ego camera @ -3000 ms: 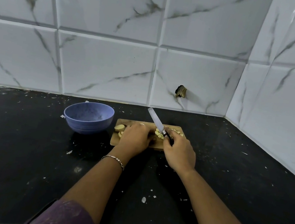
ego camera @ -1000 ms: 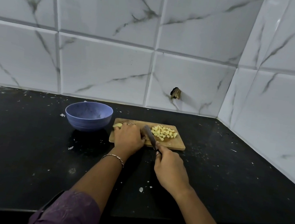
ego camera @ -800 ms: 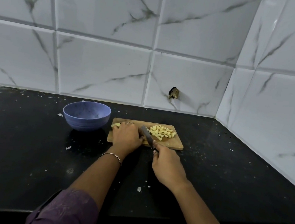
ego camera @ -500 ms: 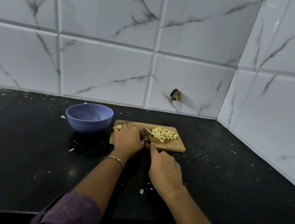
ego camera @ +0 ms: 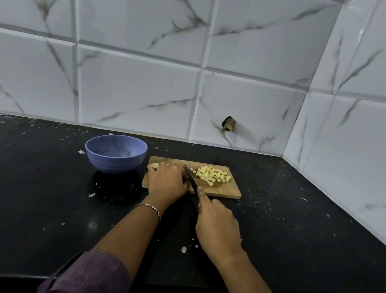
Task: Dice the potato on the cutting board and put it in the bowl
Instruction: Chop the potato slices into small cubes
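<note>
1. Head view, the room: a black countertop flecked with white crumbs runs into a corner of white marble-veined wall tiles. One tile has a small dark hole broken in it.
2. Head view, the count: one blue bowl, one wooden cutting board just to its right, and one knife. There is one heap of diced potato on the right half of the board, its cubes too small and crowded to number. One uncut potato piece peeks out at the board's left edge. Two hands are in view, with one bracelet on the left wrist, one ring, and a purple sleeve.
3. Head view, the hands: the left hand is curled down over the uncut potato piece, pinning it to the board. The right hand grips the knife's handle with its forefinger reaching forward. The blade slants across the board between the left hand and the dice.
4. Head view, against three seconds ago: then the right hand sat up on the board beside the left with the blade tip lifted toward the wall. Now it is drawn back off the board's near edge, the blade lies low, and the heap is in plain sight. The bowl has stayed put.
</note>
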Motion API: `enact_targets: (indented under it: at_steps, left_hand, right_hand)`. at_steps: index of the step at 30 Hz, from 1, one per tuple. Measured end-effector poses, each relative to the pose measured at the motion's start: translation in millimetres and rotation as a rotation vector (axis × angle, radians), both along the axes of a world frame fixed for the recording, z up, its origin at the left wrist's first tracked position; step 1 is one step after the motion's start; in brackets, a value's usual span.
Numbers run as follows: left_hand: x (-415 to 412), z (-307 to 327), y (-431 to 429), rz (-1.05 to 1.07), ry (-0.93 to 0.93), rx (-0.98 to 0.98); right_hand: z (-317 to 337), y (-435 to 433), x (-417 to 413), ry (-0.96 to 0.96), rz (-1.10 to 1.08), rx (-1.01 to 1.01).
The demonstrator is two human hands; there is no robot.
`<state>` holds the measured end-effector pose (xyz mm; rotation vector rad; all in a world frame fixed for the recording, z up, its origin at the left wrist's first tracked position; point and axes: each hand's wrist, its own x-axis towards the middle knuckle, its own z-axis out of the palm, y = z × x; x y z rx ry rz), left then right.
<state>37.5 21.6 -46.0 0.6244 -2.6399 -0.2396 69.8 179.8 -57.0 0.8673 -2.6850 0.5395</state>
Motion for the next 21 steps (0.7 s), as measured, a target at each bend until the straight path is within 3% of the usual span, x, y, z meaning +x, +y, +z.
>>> enact_targets:
  at_steps: [15,21]
  left_hand:
    - [1.5,2.7,-0.2,-0.009,0.017,0.005]
    - [0.9,3.3,-1.5,-0.016,0.003,-0.033]
  right_hand:
    - [7.8,-9.2,-5.3,0.040,0.064,0.158]
    - [9.9,5.8,-22.8,-0.010,0.031,-0.045]
